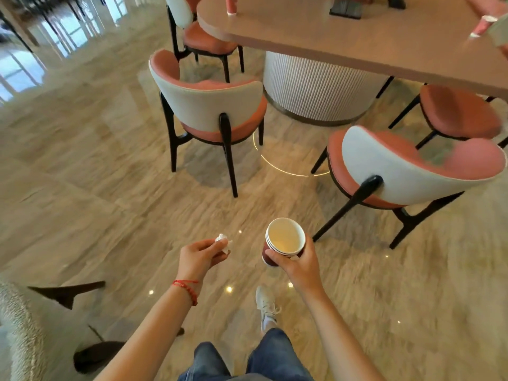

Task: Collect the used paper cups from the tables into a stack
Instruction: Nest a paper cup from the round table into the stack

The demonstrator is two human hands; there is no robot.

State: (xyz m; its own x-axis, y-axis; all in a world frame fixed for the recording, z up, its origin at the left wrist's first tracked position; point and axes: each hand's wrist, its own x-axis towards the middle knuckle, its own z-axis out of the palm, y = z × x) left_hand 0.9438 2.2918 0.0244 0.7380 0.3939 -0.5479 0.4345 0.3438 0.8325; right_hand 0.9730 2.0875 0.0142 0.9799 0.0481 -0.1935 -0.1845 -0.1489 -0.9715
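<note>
Risk: the nested stack of paper cups (284, 240) is carried tilted, open mouth leaning forward; any dregs inside could spill onto the polished floor (110, 174), and a loose grip could let the upper cups slide out. The right hand (297, 261) wraps the stack's lower wall, fingers curled shut around it, arm extended forward at waist level. The left hand (199, 255) pinches a crumpled tissue (223, 242), so it is not free for lifting. Two red cups (231, 4) (482, 25) remain on the table (343, 37), well apart from the person.
</note>
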